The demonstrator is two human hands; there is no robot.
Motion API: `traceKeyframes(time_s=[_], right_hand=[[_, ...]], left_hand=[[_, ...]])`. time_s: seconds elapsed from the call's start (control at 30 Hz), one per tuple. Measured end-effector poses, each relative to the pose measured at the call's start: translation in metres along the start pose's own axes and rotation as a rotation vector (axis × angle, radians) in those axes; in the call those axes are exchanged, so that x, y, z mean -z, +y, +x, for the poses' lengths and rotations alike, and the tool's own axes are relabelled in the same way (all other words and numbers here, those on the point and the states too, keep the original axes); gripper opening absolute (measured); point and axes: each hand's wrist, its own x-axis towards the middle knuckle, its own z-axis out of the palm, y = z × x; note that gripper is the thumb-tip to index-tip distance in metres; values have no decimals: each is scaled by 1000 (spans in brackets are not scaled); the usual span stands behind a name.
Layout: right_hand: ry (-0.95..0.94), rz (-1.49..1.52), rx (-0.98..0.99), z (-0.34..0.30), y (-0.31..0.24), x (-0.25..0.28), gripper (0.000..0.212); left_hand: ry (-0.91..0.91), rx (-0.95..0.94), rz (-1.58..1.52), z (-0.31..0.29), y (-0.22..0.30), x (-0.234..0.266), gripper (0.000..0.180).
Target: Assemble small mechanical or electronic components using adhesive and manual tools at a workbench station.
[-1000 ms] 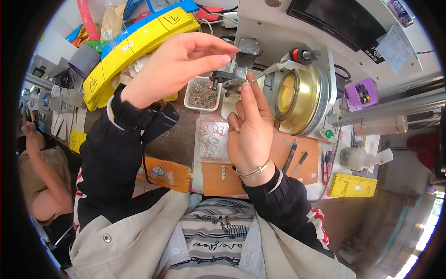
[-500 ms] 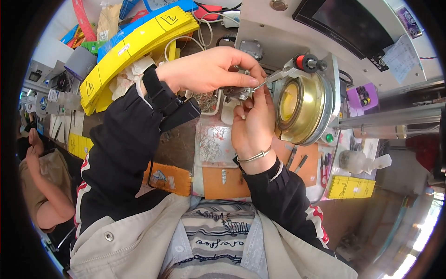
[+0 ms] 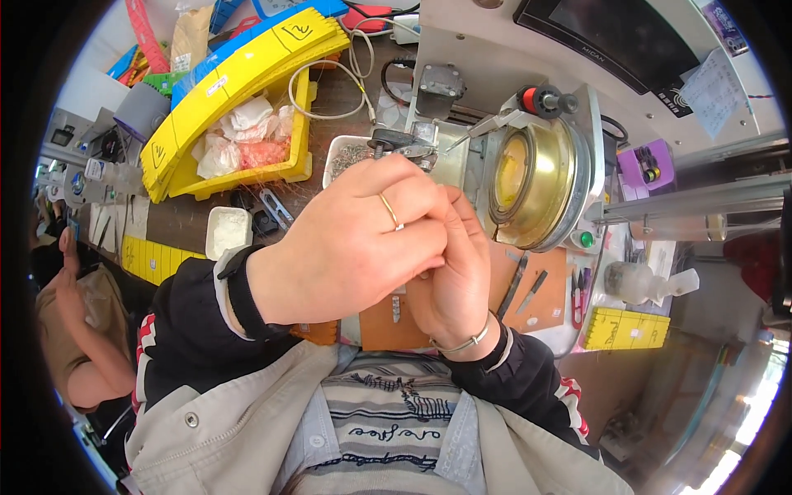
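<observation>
My left hand (image 3: pixel 346 247), with a ring on one finger, has its fingers curled closed in front of my body. My right hand (image 3: pixel 455 276), with a bangle at the wrist, meets it fingertip to fingertip, its fingers pinched together. Whatever they pinch is hidden or too small to make out. Just beyond the hands is a small metal fixture (image 3: pixel 404 147) on the machine. To its right stands a large brass-coloured wheel (image 3: pixel 554 186) with a thin metal nozzle arm (image 3: pixel 487 124) above it. Past my left hand sits a white dish of tiny metal pieces (image 3: pixel 345 152).
Yellow bin (image 3: pixel 301 157) with crumpled tissue at left, under yellow and blue strips; small white dish (image 3: pixel 227 233) nearer. An orange mat (image 3: pixel 540 305) carries slim tools beside red-handled snips (image 3: pixel 576 305). Clear bottle (image 3: pixel 631 282) at right. Another person's arm (image 3: pixel 99 351) is far left.
Both hands have drawn back from the metal fixture toward my body, the left moving most. The fixture and nozzle now show uncovered.
</observation>
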Motion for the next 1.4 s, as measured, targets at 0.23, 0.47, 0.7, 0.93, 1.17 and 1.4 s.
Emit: traceKeyframes(time_s=[0.23, 0.47, 0.7, 0.93, 1.17, 1.4], right_hand=[[98, -15, -2, 30, 7, 14, 15], [135, -23, 115, 64, 7, 6, 13], [191, 67, -20, 50, 2, 10, 17], [-195, 77, -136, 2, -17, 14, 14], [-174, -20, -255, -11, -22, 41, 15], [-247, -1299, 165, -43, -48, 89, 17]], left_hand=[[61, 316, -207, 31, -49, 19, 23], [-280, 175, -218, 59, -96, 5, 24], [89, 202, -55, 50, -69, 3, 12], [164, -200, 135, -6, -19, -6, 12], [269, 10, 330, -5, -27, -31, 27], [316, -132, 161, -20, -35, -40, 23]])
